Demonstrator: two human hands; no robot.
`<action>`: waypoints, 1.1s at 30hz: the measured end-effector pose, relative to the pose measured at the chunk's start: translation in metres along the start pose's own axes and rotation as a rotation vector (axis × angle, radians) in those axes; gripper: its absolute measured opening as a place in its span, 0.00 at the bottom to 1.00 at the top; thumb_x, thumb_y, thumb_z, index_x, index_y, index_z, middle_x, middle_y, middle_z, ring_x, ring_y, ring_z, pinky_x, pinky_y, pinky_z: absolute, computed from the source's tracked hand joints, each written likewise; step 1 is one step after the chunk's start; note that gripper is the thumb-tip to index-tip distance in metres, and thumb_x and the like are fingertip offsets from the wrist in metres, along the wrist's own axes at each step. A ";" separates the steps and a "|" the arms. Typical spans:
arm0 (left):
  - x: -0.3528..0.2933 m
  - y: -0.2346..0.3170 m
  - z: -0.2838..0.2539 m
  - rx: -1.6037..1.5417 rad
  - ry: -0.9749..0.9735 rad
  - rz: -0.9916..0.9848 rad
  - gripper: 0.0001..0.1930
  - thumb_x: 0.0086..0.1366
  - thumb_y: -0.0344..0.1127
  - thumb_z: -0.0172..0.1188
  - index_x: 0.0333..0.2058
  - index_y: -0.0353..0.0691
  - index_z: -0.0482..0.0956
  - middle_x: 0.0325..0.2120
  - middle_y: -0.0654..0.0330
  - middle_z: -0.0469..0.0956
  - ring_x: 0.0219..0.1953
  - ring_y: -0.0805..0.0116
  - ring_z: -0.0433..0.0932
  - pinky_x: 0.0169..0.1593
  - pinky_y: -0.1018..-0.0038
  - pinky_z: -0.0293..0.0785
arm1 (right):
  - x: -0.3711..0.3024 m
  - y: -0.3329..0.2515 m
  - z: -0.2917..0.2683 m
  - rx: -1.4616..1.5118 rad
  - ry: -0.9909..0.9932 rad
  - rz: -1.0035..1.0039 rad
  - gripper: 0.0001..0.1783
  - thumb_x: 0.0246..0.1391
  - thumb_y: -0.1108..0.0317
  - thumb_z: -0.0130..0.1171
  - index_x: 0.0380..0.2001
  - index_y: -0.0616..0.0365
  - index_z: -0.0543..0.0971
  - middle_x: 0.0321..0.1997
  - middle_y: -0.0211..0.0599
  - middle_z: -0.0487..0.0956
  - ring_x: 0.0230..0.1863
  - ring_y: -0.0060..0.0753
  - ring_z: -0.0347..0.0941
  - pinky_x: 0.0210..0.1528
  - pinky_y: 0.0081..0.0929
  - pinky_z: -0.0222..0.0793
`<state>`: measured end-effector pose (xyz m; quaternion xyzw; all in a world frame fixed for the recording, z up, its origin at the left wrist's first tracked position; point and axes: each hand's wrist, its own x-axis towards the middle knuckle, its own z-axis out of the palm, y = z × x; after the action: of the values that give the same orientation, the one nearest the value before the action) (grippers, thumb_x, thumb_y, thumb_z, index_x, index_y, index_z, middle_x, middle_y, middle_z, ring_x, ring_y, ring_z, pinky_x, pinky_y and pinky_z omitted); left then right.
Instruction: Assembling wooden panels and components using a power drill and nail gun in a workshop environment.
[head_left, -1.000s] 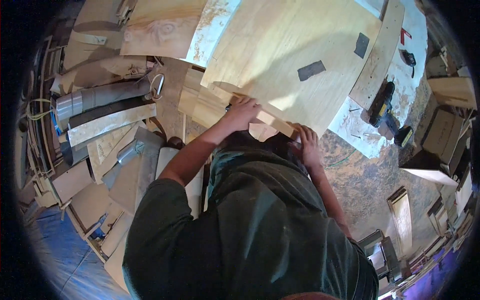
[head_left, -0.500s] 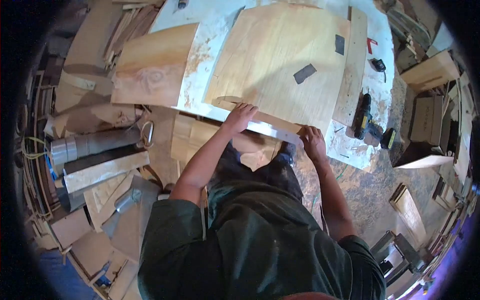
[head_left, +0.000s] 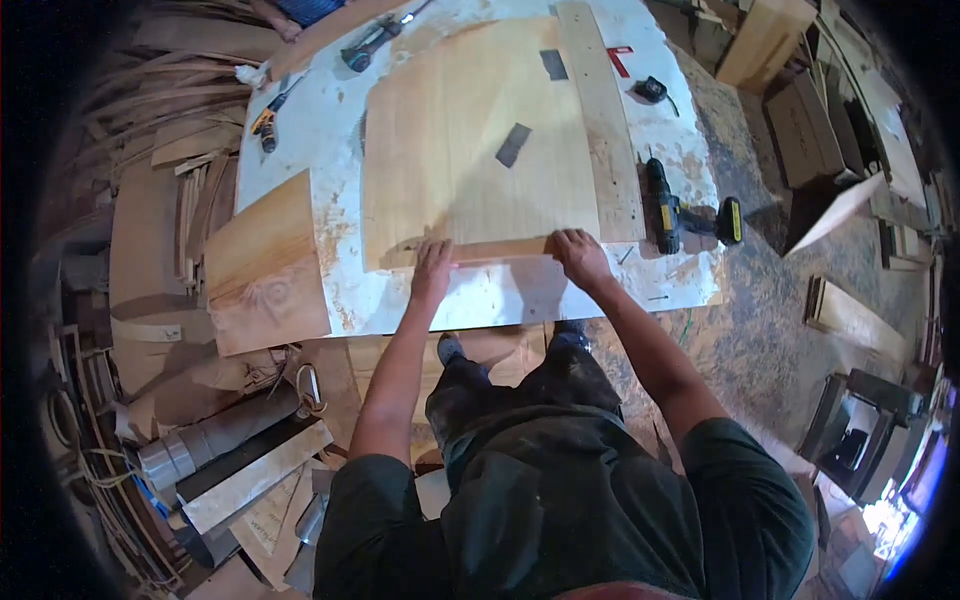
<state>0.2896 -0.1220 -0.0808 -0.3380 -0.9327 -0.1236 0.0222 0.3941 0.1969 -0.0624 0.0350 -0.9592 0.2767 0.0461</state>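
Observation:
A large pale plywood sheet (head_left: 470, 150) lies flat on a white, paint-stained worktable (head_left: 500, 295). Along the sheet's near edge rests a narrow wooden strip (head_left: 495, 250). My left hand (head_left: 432, 268) presses down on the strip's left part, fingers spread. My right hand (head_left: 578, 255) rests on the strip's right end, by the sheet's corner. Two dark grey flat pieces (head_left: 513, 145) lie on top of the sheet. A long plank (head_left: 603, 115) runs along the sheet's right side.
A black and yellow cordless drill (head_left: 675, 210) lies on the table at right. A smaller wooden board (head_left: 262, 270) overhangs the table's left edge. Tools (head_left: 372, 42) lie at the far edge. Wood offcuts, a grey pipe (head_left: 205, 445) and boxes crowd the floor around.
The view has swung so the table now lies straight ahead. Both hands have come apart along the strip and now lie flat on it at the sheet's near edge.

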 end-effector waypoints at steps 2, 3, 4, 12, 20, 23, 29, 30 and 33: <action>0.020 -0.005 0.000 -0.005 -0.031 0.000 0.25 0.54 0.31 0.62 0.51 0.35 0.69 0.47 0.46 0.71 0.52 0.46 0.68 0.62 0.54 0.57 | 0.015 0.010 -0.001 0.002 0.036 -0.029 0.15 0.47 0.70 0.58 0.40 0.55 0.70 0.40 0.42 0.74 0.47 0.48 0.69 0.49 0.40 0.67; 0.026 -0.009 0.000 -0.012 -0.043 -0.005 0.25 0.54 0.31 0.62 0.51 0.35 0.69 0.47 0.46 0.71 0.52 0.46 0.68 0.62 0.54 0.57 | 0.023 0.012 0.001 0.006 0.023 -0.023 0.15 0.47 0.70 0.58 0.40 0.55 0.70 0.40 0.42 0.74 0.47 0.48 0.69 0.49 0.40 0.67; 0.036 -0.014 0.000 -0.008 -0.049 -0.016 0.25 0.54 0.32 0.62 0.52 0.35 0.69 0.47 0.46 0.71 0.52 0.46 0.68 0.62 0.54 0.57 | 0.033 0.016 0.001 0.009 0.009 -0.014 0.15 0.47 0.70 0.58 0.41 0.55 0.70 0.40 0.42 0.74 0.47 0.48 0.69 0.49 0.40 0.67; 0.072 -0.026 -0.002 0.000 -0.045 -0.043 0.27 0.52 0.30 0.62 0.52 0.33 0.68 0.45 0.46 0.71 0.53 0.48 0.67 0.63 0.56 0.55 | 0.069 0.018 -0.009 -0.006 -0.053 0.017 0.17 0.48 0.70 0.58 0.42 0.54 0.70 0.42 0.42 0.73 0.48 0.48 0.68 0.50 0.42 0.65; 0.077 0.005 -0.017 0.151 -0.273 -0.197 0.27 0.56 0.37 0.61 0.52 0.33 0.66 0.48 0.47 0.70 0.55 0.51 0.66 0.63 0.56 0.56 | 0.060 0.030 -0.005 0.010 -0.136 -0.005 0.16 0.49 0.70 0.57 0.43 0.55 0.68 0.43 0.43 0.71 0.47 0.51 0.66 0.49 0.44 0.64; 0.062 0.008 -0.015 0.108 -0.267 -0.216 0.26 0.54 0.33 0.62 0.50 0.30 0.68 0.47 0.44 0.72 0.52 0.47 0.68 0.61 0.58 0.59 | 0.048 0.028 -0.001 -0.009 -0.141 -0.020 0.17 0.49 0.69 0.56 0.44 0.54 0.68 0.42 0.44 0.71 0.47 0.51 0.67 0.49 0.44 0.65; 0.033 0.020 -0.017 0.040 -0.212 -0.205 0.24 0.56 0.32 0.60 0.51 0.31 0.68 0.46 0.43 0.71 0.53 0.45 0.67 0.61 0.58 0.58 | 0.022 0.017 -0.006 -0.008 -0.137 -0.033 0.17 0.49 0.69 0.55 0.44 0.55 0.68 0.41 0.42 0.71 0.46 0.49 0.67 0.49 0.42 0.66; 0.029 0.019 -0.019 0.051 -0.196 -0.215 0.24 0.56 0.32 0.60 0.51 0.31 0.68 0.46 0.43 0.71 0.53 0.45 0.67 0.61 0.58 0.58 | 0.021 0.014 -0.007 -0.004 -0.149 -0.034 0.18 0.49 0.69 0.56 0.44 0.55 0.68 0.42 0.43 0.71 0.46 0.50 0.67 0.49 0.43 0.65; 0.015 0.007 -0.018 0.023 -0.222 -0.216 0.26 0.56 0.35 0.60 0.53 0.31 0.67 0.49 0.43 0.70 0.55 0.44 0.65 0.62 0.57 0.56 | 0.022 0.006 -0.005 0.000 -0.174 -0.079 0.19 0.48 0.68 0.58 0.45 0.56 0.69 0.43 0.45 0.71 0.47 0.52 0.67 0.49 0.44 0.65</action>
<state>0.2815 -0.1113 -0.0596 -0.2470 -0.9617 -0.0766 -0.0905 0.3717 0.2041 -0.0586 0.0967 -0.9575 0.2706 -0.0264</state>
